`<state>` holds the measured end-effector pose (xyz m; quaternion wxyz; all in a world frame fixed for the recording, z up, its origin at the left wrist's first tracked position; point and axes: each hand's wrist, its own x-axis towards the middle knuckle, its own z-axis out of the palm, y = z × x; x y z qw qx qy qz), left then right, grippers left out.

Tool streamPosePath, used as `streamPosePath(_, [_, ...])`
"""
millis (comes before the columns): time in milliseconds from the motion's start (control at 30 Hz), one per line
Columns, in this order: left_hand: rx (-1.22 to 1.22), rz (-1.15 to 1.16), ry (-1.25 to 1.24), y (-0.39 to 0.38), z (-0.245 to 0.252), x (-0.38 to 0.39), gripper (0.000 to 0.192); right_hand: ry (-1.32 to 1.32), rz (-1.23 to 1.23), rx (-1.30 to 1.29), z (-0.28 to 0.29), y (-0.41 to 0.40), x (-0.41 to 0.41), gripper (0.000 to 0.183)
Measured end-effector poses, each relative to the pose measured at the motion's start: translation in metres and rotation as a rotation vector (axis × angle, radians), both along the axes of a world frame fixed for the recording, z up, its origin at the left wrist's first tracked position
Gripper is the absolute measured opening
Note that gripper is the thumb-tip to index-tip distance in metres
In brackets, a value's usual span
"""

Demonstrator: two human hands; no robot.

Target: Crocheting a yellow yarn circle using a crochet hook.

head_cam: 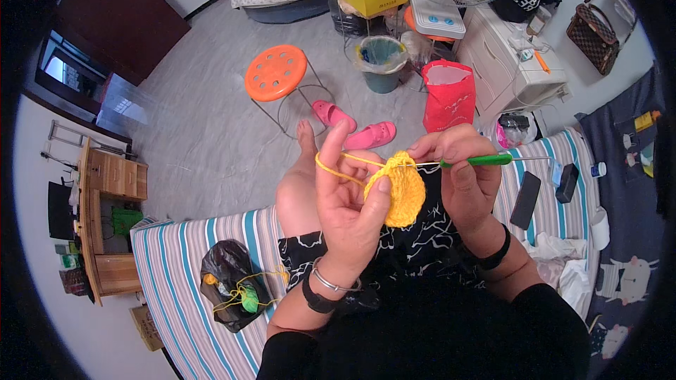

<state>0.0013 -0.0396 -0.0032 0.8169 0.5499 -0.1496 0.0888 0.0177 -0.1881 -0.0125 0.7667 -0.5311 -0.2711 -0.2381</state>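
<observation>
A round yellow crochet piece (405,196) is pinched at its left side between the thumb and fingers of my left hand (348,206). Yellow yarn (343,169) loops around my raised left index finger and runs to the work. My right hand (470,174) grips the green handle of a crochet hook (478,160). The hook's metal shaft points left, and its tip meets the upper edge of the piece. Right fingertips touch that edge too. Exactly how the hook sits in the stitches is too small to tell.
On the striped bed sheet (190,253) at left lies a black plastic bag (227,258) with yellow and green yarn. To my right are a dark phone (525,200) and crumpled tissues (560,248). Ahead stand an orange stool (276,73), pink slippers (371,135) and a red bag (449,97).
</observation>
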Motion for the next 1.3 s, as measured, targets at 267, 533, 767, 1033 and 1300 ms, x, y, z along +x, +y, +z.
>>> streamPosePath(267, [-0.018, -0.062, 0.036, 0.000, 0.000, 0.000, 0.064, 0.174, 0.194, 0.066, 0.000, -0.007, 0.003, 0.019])
streamPosePath(533, [0.219, -0.037, -0.024, -0.003, -0.003, -0.002, 0.055, 0.366, 0.492, 0.323, -0.009, -0.008, 0.008, 0.025])
streamPosePath(767, [0.146, -0.025, -0.004, -0.002, -0.002, -0.003, 0.056, 0.317, 0.377, 0.299, -0.006, -0.009, 0.009, 0.022])
streamPosePath(1033, [-0.022, -0.100, -0.045, -0.006, 0.000, 0.000, 0.072, 0.147, 0.298, 0.233, -0.007, -0.009, 0.007, 0.021])
streamPosePath(1300, [0.022, -0.112, -0.049, -0.005, 0.001, -0.001, 0.079, 0.065, 0.147, 0.164, 0.001, -0.005, 0.000, 0.019])
